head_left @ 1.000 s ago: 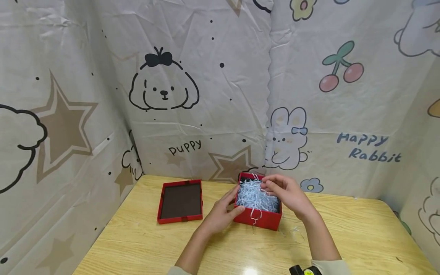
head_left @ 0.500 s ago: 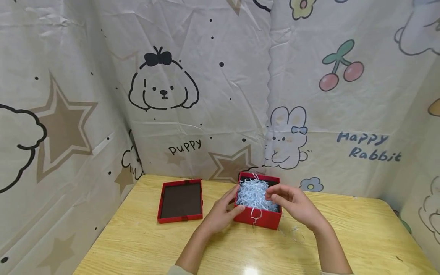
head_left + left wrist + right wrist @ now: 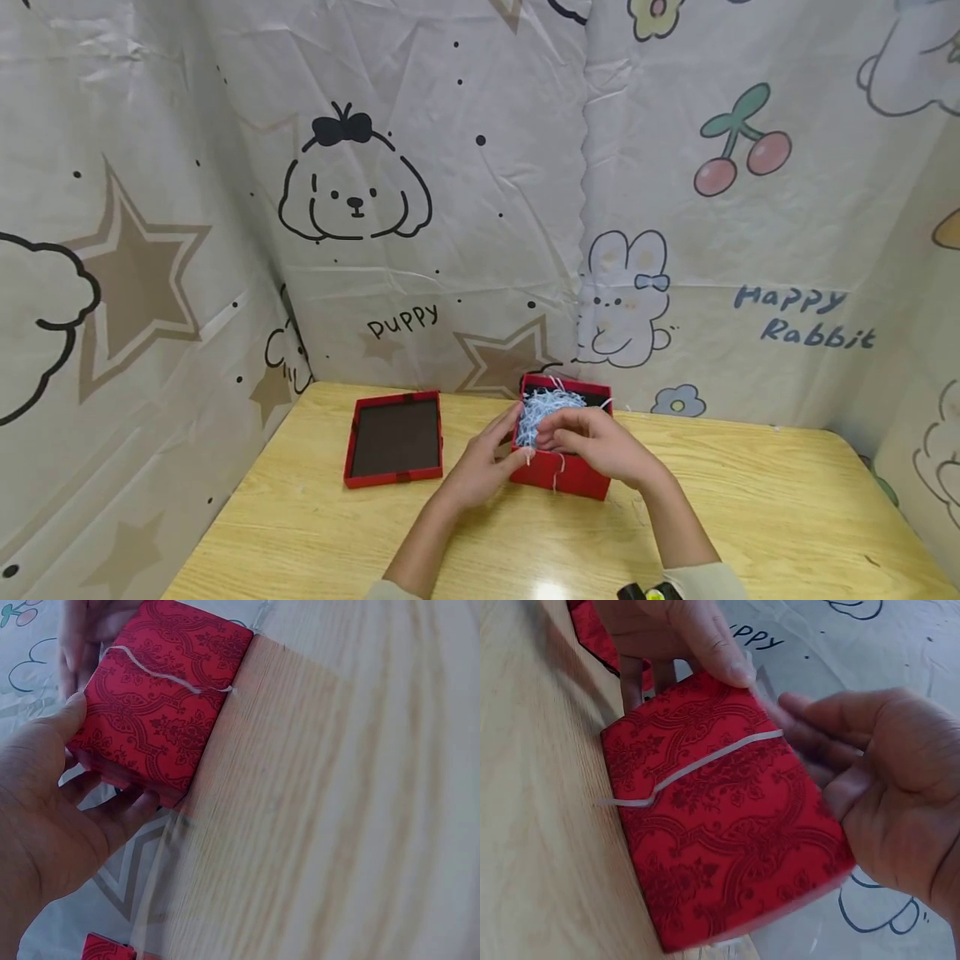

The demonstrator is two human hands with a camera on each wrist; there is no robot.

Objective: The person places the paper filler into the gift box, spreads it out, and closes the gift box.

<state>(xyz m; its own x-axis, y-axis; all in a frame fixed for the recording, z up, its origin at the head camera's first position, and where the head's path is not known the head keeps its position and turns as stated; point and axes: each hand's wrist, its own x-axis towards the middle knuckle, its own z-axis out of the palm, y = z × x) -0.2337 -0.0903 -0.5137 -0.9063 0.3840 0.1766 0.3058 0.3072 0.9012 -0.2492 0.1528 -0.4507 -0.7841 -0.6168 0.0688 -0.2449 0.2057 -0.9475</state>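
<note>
A red patterned box [image 3: 558,477] stands on the table, open at the top, with pale blue shredded paper [image 3: 551,407] heaped inside. My left hand [image 3: 483,467] grips the box's left side, its thumb at the near left corner and its fingers along the side wall. Over the box's near rim, my right hand [image 3: 600,446] reaches into the paper with bent fingers. What lies between its fingertips is hidden. A white paper strand [image 3: 697,766] hangs down the front face in the right wrist view. In the left wrist view, the left fingers [image 3: 124,817] lie against the box's side.
To the left, a red lid [image 3: 393,481] with a dark inside lies on the wooden table [image 3: 300,533]. Loose strands lie on the table right of the box. A printed cloth [image 3: 480,208] hangs behind and at both sides.
The right hand rises off the paper and draws back to the right, then moves left and down into the paper near the front rim. The left hand stays on the box.
</note>
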